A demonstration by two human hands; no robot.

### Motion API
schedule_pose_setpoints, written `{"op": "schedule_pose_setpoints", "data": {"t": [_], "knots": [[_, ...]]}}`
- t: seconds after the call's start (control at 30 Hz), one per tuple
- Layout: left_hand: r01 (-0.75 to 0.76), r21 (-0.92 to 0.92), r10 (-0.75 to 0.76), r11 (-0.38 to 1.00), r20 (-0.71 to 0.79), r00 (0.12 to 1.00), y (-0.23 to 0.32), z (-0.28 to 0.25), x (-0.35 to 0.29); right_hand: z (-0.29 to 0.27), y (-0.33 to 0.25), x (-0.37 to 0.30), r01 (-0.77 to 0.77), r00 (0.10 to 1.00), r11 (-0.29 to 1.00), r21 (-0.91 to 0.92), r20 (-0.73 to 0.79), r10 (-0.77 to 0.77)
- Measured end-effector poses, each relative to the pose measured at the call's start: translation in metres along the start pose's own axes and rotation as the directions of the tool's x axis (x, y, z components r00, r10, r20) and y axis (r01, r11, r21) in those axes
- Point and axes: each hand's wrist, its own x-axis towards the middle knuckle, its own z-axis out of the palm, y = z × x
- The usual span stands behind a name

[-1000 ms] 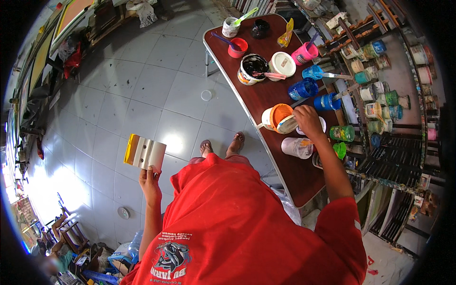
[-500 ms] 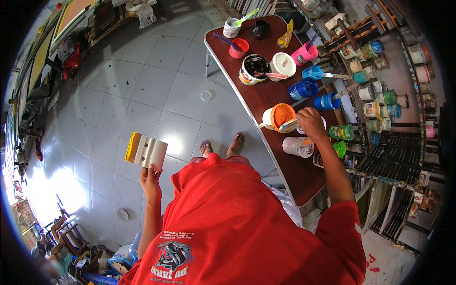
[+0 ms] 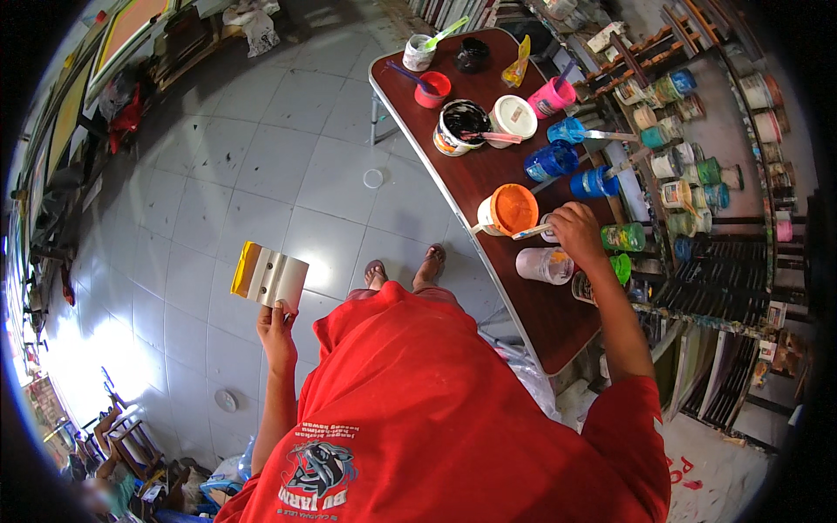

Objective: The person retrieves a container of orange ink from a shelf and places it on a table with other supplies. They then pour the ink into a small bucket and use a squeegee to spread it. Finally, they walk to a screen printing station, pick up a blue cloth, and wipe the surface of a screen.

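Observation:
My left hand (image 3: 277, 329) grips a squeegee (image 3: 277, 277) by one end; it has a pale metal holder and a yellow blade, and is held up over the floor. Over the table, the fingers of my right hand (image 3: 575, 234) are closed on a thin, pale flat piece (image 3: 528, 233), seen almost edge-on, whose kind I cannot make out. Its tip is at the rim of a white tub of orange paint (image 3: 513, 209). Just below stands a cloudy plastic jar (image 3: 545, 265). A green jar (image 3: 624, 236) is behind my right wrist.
The dark red table (image 3: 488, 179) carries a black paint tub (image 3: 462, 122), a white-lidded tub (image 3: 513, 118), blue pots (image 3: 551, 160), a red bowl (image 3: 432, 89) and a pink pot (image 3: 551, 96). Right of it, a rack (image 3: 724, 283) holds several jars. A round lid (image 3: 373, 178) lies on the tiles.
The pale piece in my right hand has turned from a broader face to nearly edge-on, showing more orange paint. My left hand and the squeegee have hardly moved.

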Motion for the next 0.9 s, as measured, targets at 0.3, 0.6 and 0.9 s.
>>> {"op": "schedule_pose_setpoints", "data": {"t": [0.3,0.6,0.9], "knots": [[0.019,0.0,-0.019,1.0,0.027,0.999,-0.006,0.0,0.013,-0.032,-0.025,-0.053,-0.22,0.968,0.975,0.002,-0.118,0.219],[-0.013,0.053,0.003,0.999,0.185,0.983,-0.002,-0.001,0.022,-0.045,-0.099,-0.146,-0.56,0.803,0.829,0.002,-0.246,0.543],[-0.054,0.151,0.001,0.987,0.327,0.945,0.017,0.042,0.013,-0.008,-0.155,-0.249,-0.771,0.555,0.626,0.119,-0.358,0.751]]}}
